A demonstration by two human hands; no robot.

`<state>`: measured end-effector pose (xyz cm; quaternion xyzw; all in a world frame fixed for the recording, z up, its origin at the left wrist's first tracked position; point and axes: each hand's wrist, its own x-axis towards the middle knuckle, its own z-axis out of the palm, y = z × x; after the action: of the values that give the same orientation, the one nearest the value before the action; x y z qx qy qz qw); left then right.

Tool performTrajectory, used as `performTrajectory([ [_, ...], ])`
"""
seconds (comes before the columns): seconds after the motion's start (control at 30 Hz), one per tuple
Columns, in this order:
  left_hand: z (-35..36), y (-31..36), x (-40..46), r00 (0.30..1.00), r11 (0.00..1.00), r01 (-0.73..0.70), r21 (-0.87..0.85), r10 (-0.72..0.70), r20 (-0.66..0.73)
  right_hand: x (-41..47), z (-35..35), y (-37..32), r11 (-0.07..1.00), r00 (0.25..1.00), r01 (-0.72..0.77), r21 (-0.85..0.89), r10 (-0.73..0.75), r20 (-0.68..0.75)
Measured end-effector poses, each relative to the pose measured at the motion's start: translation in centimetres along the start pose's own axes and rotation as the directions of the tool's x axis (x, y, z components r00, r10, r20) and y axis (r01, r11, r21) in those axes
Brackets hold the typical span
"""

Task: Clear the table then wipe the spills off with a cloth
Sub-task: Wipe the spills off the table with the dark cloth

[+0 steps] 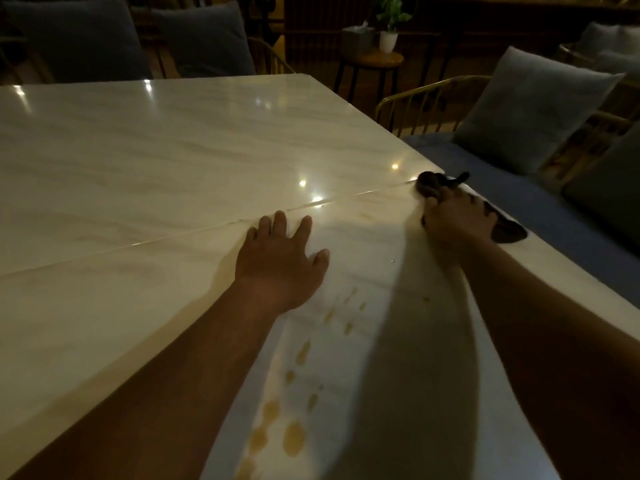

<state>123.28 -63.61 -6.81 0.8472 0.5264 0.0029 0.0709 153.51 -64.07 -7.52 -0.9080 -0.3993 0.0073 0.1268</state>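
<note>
I've got both hands out over the pale, glossy marble-patterned tabletop (138, 161). The left hand (282, 259) lies flat, palm down, fingers spread and straight, pressing on the surface just short of the thin seam (173, 233) that runs across the slab. The right hand (457, 216) is off to its right, at the tabletop's edge, fingers curled round a dark crumpled cloth (433, 183); the cloth bunches out beyond the knuckles and trails in a dark flap on the hand's far right side, over the edge. Between the two forearms, nearer to me than either hand, a trail of yellowish-brown spill drops (294, 439) runs along the surface, with one small spot (426, 299) just beside the right forearm. Past the right hand sits a blue bench seat (540, 202) with a grey square cushion (533, 109). Beyond the tabletop's far corner I see a small round wooden side table (375, 60) carrying a white potted plant (388, 39).
</note>
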Motion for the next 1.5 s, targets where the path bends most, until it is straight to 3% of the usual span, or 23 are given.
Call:
performTrajectory([
  [0.07, -0.2, 0.0, 0.0, 1.0, 1.0, 0.002, 0.001, -0.002, 0.003, -2.3, 0.3, -1.9, 0.974, 0.975, 0.224, 0.043, -0.224, -0.008],
  [0.13, -0.5, -0.1, -0.1, 1.0, 1.0, 0.004, -0.009, -0.003, 0.019, -5.0, 0.8, -1.3, 0.87, 0.871, 0.492, 0.039, -0.492, -0.008],
  [0.17, -0.6, -0.2, -0.3, 1.0, 1.0, 0.0, -0.015, 0.001, 0.028, -5.4, 0.5, 0.0, 0.838, 0.839, 0.544, 0.041, -0.544, -0.012],
  [0.23, -1.0, -0.4, -1.0, 0.999, 0.999, 0.002, -0.032, 0.0, 0.046, -4.3, -0.4, 3.6, 0.896, 0.896, 0.443, 0.009, -0.443, -0.04],
  [0.3, -1.1, -0.6, -2.2, 0.998, 0.999, 0.005, -0.044, -0.002, 0.067, -3.2, -1.6, 6.7, 0.979, 0.979, 0.204, -0.026, -0.205, -0.012],
  [0.37, -1.3, -1.0, -3.8, 0.997, 0.999, 0.002, -0.038, 0.001, 0.08, -3.7, -1.9, 6.6, 0.997, 0.996, 0.078, -0.013, -0.078, 0.033],
  [0.43, -1.5, -1.3, -5.2, 0.996, 0.999, 0.01, -0.05, -0.005, 0.094, -6.7, -1.4, 3.6, 0.988, 0.988, 0.152, 0.009, -0.152, -0.003],
  [0.5, -1.8, -1.6, -6.4, 0.995, 0.998, 0.022, -0.061, -0.015, 0.1, -11.3, -0.8, 0.0, 0.941, 0.942, 0.336, 0.036, -0.335, -0.034],
  [0.57, -2.0, -2.0, -7.8, 0.995, 0.998, 0.033, -0.059, -0.027, 0.098, -16.8, -0.4, -2.4, 0.841, 0.842, 0.538, 0.048, -0.539, 0.012],
  [0.63, -2.1, -2.6, -9.7, 0.994, 0.998, 0.047, -0.051, -0.042, 0.099, -19.8, -0.6, -2.4, 0.758, 0.754, 0.647, 0.085, -0.652, 0.075],
  [0.7, -2.2, -3.6, -12.1, 0.993, 0.997, 0.063, -0.039, -0.059, 0.104, -18.3, -1.1, -0.7, 0.778, 0.779, 0.626, 0.048, -0.627, 0.018],
  [0.8, -2.3, -5.9, -15.9, 0.989, 0.994, 0.101, -0.038, -0.096, 0.116, -14.2, -1.4, 0.8, 0.947, 0.946, 0.321, 0.014, -0.322, 0.041],
  [0.83, -2.3, -6.6, -17.1, 0.987, 0.992, 0.116, -0.045, -0.11, 0.119, -14.0, -1.2, 0.3, 0.97, 0.967, 0.243, 0.029, -0.244, 0.076],
  [0.9, -2.2, -7.5, -19.5, 0.984, 0.99, 0.132, -0.051, -0.125, 0.124, -16.1, -0.9, -2.2, 0.964, 0.96, 0.262, 0.038, -0.264, 0.092],
  [0.97, -2.0, -8.0, -21.4, 0.985, 0.989, 0.135, -0.053, -0.127, 0.12, -20.9, -0.9, -5.1, 0.904, 0.901, 0.424, 0.061, -0.428, 0.077],
  [1.07, -2.0, -8.3, -23.4, 0.983, 0.988, 0.143, -0.06, -0.135, 0.122, -29.3, -1.1, -6.5, 0.695, 0.687, 0.709, 0.118, -0.719, 0.104],
  [1.13, -1.8, -8.6, -24.4, 0.983, 0.989, 0.139, -0.048, -0.132, 0.126, -30.2, -1.3, -5.4, 0.614, 0.601, 0.783, 0.101, -0.788, 0.132],
  [1.17, -1.7, -8.7, -25.0, 0.984, 0.991, 0.132, -0.035, -0.127, 0.125, -29.1, -1.2, -5.0, 0.637, 0.63, 0.767, 0.071, -0.77, 0.1],
  [1.23, -1.6, -8.8, -26.3, 0.984, 0.992, 0.126, -0.02, -0.122, 0.129, -26.1, -1.0, -4.3, 0.784, 0.783, 0.621, 0.02, -0.621, 0.027],
  [1.3, -1.5, -8.9, -27.5, 0.982, 0.991, 0.134, -0.027, -0.129, 0.137, -24.6, -0.9, -4.6, 0.907, 0.902, 0.42, 0.03, -0.421, 0.095],
  [1.33, -1.6, -8.9, -28.0, 0.982, 0.99, 0.137, -0.033, -0.132, 0.135, -25.2, -0.8, -5.1, 0.926, 0.92, 0.376, 0.036, -0.377, 0.102],
  [1.4, -1.6, -8.9, -28.8, 0.984, 0.99, 0.133, -0.044, -0.126, 0.127, -28.6, -0.9, -6.4, 0.904, 0.9, 0.426, 0.038, -0.428, 0.083],
  [1.5, -1.5, -9.2, -30.2, 0.987, 0.991, 0.12, -0.06, -0.112, 0.114, -37.2, -1.6, -7.2, 0.75, 0.744, 0.654, 0.096, -0.661, 0.097],
])
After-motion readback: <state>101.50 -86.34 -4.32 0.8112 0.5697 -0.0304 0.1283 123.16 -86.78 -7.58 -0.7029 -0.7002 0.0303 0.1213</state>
